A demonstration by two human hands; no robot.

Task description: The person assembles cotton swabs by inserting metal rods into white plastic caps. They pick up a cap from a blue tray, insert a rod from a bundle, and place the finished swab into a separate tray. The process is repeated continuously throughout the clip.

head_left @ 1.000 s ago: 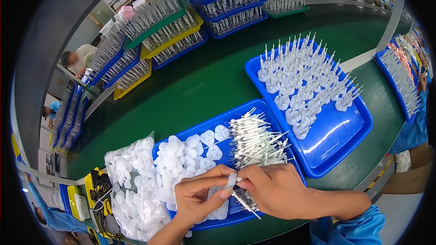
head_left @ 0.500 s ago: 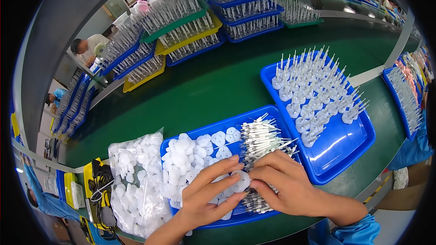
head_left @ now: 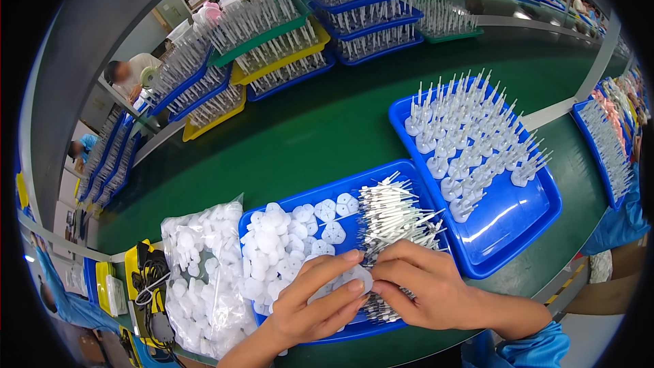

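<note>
My left hand (head_left: 310, 305) holds a translucent white plastic disc (head_left: 363, 277) between its thumb and fingers. At the disc's right edge, the fingers of my right hand (head_left: 429, 285) are pinched together; what they hold, if anything, is hidden. Both hands are over a blue tray (head_left: 276, 197). Loose white discs (head_left: 272, 238) fill its left part, some lying flat farther back. A heap of thin white sticks with dark parts (head_left: 395, 211) lies in its right part, partly under my right hand.
To the right, a second blue tray (head_left: 504, 232) carries rows of discs with upright sticks (head_left: 470, 129). A clear bag of discs (head_left: 204, 266) lies left, beside a yellow case with black cables (head_left: 146, 272). Stacked filled trays (head_left: 272, 41) stand across the green table (head_left: 286, 136). Other people work beyond.
The disc has tilted between my hands and shows less of its face. My left fingers have closed in around it. The trays have stayed in place.
</note>
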